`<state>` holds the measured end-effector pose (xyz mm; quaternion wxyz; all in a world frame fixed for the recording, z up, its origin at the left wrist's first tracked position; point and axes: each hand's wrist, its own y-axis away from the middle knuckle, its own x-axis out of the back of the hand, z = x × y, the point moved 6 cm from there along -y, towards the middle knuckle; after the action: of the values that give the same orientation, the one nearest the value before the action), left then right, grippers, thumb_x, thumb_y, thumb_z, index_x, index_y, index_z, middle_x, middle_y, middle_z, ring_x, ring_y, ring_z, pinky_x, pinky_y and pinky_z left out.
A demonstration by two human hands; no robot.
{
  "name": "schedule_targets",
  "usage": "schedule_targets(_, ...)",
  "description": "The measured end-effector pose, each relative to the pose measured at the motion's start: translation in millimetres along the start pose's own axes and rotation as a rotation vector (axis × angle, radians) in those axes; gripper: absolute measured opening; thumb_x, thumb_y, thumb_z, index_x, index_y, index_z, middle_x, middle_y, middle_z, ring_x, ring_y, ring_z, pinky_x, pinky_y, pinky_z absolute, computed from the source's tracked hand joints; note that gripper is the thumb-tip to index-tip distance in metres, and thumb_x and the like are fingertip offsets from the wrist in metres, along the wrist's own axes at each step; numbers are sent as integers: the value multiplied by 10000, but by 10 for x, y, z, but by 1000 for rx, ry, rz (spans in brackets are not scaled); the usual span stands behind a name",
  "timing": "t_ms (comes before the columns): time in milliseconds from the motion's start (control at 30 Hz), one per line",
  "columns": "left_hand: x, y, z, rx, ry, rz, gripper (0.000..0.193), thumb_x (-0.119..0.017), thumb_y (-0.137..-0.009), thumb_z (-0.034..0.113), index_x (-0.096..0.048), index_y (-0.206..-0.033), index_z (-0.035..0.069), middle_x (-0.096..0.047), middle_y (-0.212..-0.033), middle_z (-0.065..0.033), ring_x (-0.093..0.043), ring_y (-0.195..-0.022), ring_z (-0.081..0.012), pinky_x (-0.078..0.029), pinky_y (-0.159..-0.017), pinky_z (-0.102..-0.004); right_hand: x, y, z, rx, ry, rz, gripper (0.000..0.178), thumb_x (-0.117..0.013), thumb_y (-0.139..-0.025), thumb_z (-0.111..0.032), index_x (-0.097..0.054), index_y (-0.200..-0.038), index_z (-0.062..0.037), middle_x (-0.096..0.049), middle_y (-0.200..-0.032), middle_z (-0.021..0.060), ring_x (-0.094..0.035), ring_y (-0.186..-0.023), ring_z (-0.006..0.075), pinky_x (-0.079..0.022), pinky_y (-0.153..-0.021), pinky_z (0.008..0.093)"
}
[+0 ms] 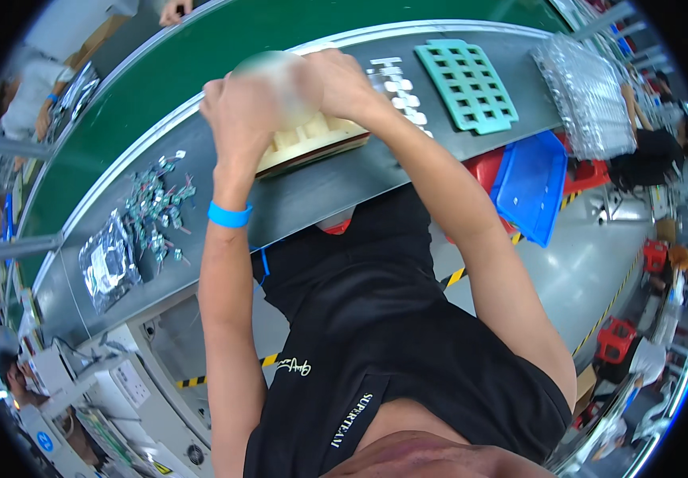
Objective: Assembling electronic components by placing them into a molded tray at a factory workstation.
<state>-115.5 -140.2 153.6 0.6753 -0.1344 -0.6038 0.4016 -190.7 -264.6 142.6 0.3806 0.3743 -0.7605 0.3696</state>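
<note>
One long green strip (81, 162) curves along the far side and is the largest element. Before it we find the grey bench (392, 167), bearing at its right end a stack of clear plastic trays (587, 99). To the left of that stack lies a turquoise grid tray (466, 84); below the bench's near edge, a blue bin (531, 187) sits tilted.

Next in size is the cream fixture (312, 131) with a dark reddish base, resting on the bench directly under and between the two hands. The left hand (236, 111) lies over its left side and the right hand (336, 84) over its upper right. The fingers of both curl inward to a blurred patch, so we cannot tell whether either hand grasps a part or merely presses. We judge the step in hand to be close two-handed work at the top of the fixture; the next move would call for steady, matched pressure, with the block kept flat.

Smaller still, we note a heap of wired boards (157, 199), a silvery bag (109, 267) touching it, and a row of small white pieces (404, 95) just beside the right hand.
</note>
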Motion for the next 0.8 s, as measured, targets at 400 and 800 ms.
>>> schedule_targets(400, -120, -157, 444, -70, 274, 56, 106, -666, -832, 178, -738, -832, 102, -685, -841, -73, -573, -862, -287, -419, -765, -437, 429, 307, 480, -83, -130, 305, 277, -669, -880, -326, -716, -908, -54, -698, -768, 160, -689, -740, 325, -539, -684, 420)
schedule_targets(800, -1251, -286, 1293, -211, -22, -524, 294, -702, -797, 365, -751, -806, 76, -720, -832, -114, -612, -946, -302, -379, -884, -491, 336, 886, 1774, -519, -589, -114, 341, -716, -870, -322, -711, -1009, -11, -670, -770, 31, -572, -638, 88, -450, -563, 239)
